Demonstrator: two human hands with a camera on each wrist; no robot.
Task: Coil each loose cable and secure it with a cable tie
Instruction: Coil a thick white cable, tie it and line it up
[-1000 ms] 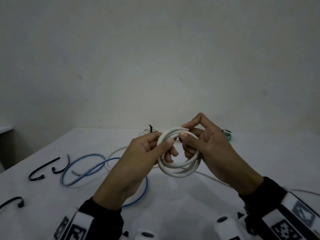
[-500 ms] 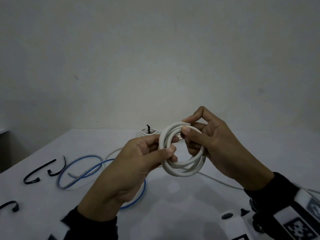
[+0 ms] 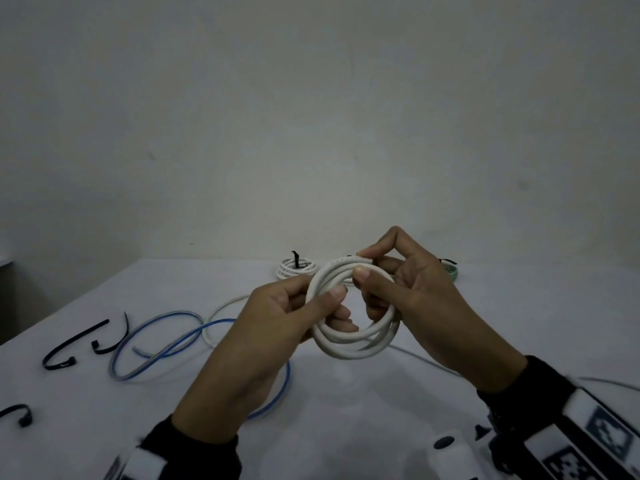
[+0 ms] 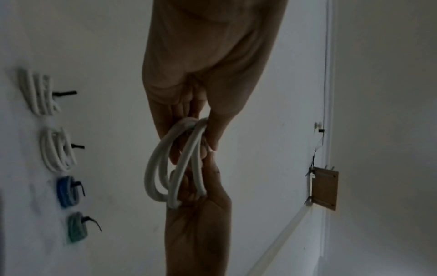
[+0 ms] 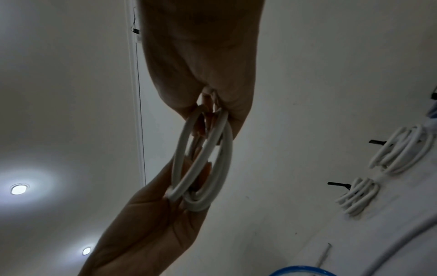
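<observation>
Above the white table (image 3: pixel 519 323) both hands hold a coiled white cable (image 3: pixel 349 348) of about three loops. My left hand (image 3: pixel 277 323) grips the coil's left side, thumb pressed across the loops. My right hand (image 3: pixel 408 292) pinches the coil's top and right side between thumb and fingers. The same white cable coil (image 4: pixel 170 168) shows between the two hands in the left wrist view, and the white cable coil (image 5: pixel 201 164) in the right wrist view. Loose black cable ties (image 3: pixel 74 344) lie at the table's left.
A loose blue cable (image 3: pixel 166 348) and a loose white cable (image 3: pixel 221 306) lie under my left arm. Tied coils rest at the back: white ones (image 3: pixel 296 268), (image 4: pixel 56 149), a blue one (image 4: pixel 68 192) and a green one (image 4: pixel 76 227). Another black tie (image 3: pixel 17 414) lies front left.
Both hands have lifted the coil slightly and shifted right. The right fingers have moved up along the top of the coil; the left thumb still clamps the loops.
</observation>
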